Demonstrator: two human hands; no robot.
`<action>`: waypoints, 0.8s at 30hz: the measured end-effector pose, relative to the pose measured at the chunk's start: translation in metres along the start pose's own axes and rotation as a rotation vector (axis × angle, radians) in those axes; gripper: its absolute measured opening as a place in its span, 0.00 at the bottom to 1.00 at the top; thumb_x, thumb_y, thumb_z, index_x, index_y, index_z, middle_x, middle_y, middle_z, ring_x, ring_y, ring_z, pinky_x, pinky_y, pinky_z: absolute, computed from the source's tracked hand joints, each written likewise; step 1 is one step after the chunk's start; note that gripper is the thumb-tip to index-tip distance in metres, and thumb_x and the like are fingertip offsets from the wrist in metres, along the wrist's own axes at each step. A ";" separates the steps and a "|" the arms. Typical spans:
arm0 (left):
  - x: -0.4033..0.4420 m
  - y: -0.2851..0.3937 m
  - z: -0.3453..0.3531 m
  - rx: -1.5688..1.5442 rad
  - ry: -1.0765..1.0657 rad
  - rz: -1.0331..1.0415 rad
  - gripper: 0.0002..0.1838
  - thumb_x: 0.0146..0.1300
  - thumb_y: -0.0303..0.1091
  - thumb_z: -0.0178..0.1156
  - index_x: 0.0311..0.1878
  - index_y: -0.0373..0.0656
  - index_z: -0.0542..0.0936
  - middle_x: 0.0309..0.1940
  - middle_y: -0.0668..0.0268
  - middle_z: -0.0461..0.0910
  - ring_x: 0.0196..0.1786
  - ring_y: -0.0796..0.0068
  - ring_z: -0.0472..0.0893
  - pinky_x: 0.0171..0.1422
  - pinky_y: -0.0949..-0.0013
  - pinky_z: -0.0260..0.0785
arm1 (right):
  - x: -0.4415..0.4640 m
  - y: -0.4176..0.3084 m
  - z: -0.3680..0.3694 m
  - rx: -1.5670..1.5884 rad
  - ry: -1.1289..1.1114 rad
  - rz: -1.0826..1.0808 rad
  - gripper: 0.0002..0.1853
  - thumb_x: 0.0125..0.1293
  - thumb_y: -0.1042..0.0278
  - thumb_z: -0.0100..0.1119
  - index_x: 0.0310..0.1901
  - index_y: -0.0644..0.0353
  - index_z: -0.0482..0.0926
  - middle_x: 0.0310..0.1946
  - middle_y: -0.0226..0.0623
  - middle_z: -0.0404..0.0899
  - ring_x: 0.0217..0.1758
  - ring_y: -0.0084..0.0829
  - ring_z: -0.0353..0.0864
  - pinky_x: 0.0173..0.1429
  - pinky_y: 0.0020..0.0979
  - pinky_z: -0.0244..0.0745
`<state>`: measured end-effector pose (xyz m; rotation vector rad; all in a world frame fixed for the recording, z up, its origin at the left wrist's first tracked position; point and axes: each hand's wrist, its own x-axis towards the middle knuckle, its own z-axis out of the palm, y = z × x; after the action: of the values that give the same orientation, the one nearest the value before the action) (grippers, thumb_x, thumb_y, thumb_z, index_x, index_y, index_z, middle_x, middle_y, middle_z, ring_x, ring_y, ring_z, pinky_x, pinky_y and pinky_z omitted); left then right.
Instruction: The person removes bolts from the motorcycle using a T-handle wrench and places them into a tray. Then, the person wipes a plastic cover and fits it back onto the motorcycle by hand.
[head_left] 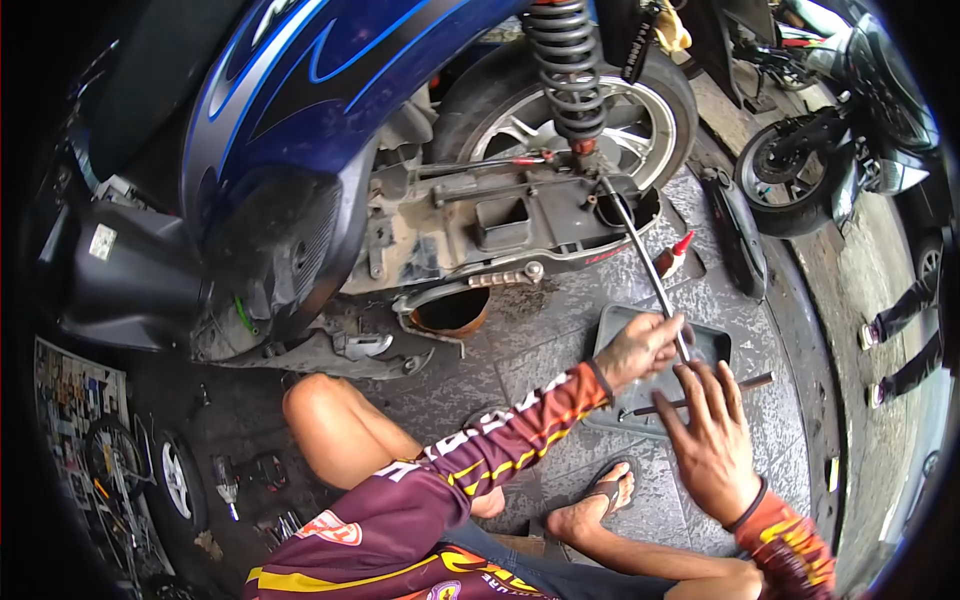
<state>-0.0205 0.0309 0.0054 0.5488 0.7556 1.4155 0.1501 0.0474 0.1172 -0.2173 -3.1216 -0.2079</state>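
My left hand (640, 350) is wrapped round the lower part of a long metal bar (645, 260). The bar's far end meets the scooter's engine casing (460, 225) just below the shock absorber spring (567, 75). At the bar's near end is my right hand (712, 430), its fingers spread and the back of the hand facing up. Beneath both hands lies a grey tray (610, 325), with a thin dark rod (757, 382) across it, partly hidden by my right hand.
A red-capped bottle (674, 258) stands beyond the tray. Behind the casing is the rear wheel (683, 120). A long black part (738, 235) lies at the right, near another motorcycle (790, 170). Tools (228, 487) are on the floor at lower left. A person's legs (905, 320) show at far right.
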 end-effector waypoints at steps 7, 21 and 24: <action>0.023 -0.002 0.004 0.017 0.092 -0.039 0.19 0.73 0.51 0.45 0.42 0.45 0.74 0.18 0.80 0.58 0.16 0.91 0.54 0.18 0.83 0.45 | 0.012 0.038 0.045 -0.007 0.176 -0.034 0.09 0.49 0.63 0.64 0.30 0.51 0.74 0.24 0.27 0.69 0.35 0.31 0.70 0.47 0.37 0.60; -0.024 -0.047 0.022 -0.123 0.597 0.940 0.25 0.74 0.54 0.38 0.49 0.41 0.73 0.43 0.60 0.75 0.48 0.68 0.73 0.55 0.65 0.66 | 0.024 0.035 0.070 0.255 0.190 0.233 0.15 0.59 0.69 0.56 0.48 0.62 0.72 0.20 0.37 0.76 0.26 0.39 0.79 0.34 0.38 0.71; -0.048 -0.040 0.040 -0.434 0.315 0.899 0.33 0.70 0.64 0.34 0.46 0.42 0.72 0.36 0.61 0.74 0.42 0.65 0.73 0.55 0.60 0.64 | 0.026 0.038 0.069 0.324 0.194 0.171 0.11 0.58 0.66 0.59 0.38 0.61 0.70 0.16 0.37 0.74 0.20 0.39 0.77 0.26 0.38 0.69</action>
<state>0.0361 -0.0167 0.0091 0.3237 0.4110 2.4684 0.1298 0.0975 0.0541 -0.4258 -2.8674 0.2599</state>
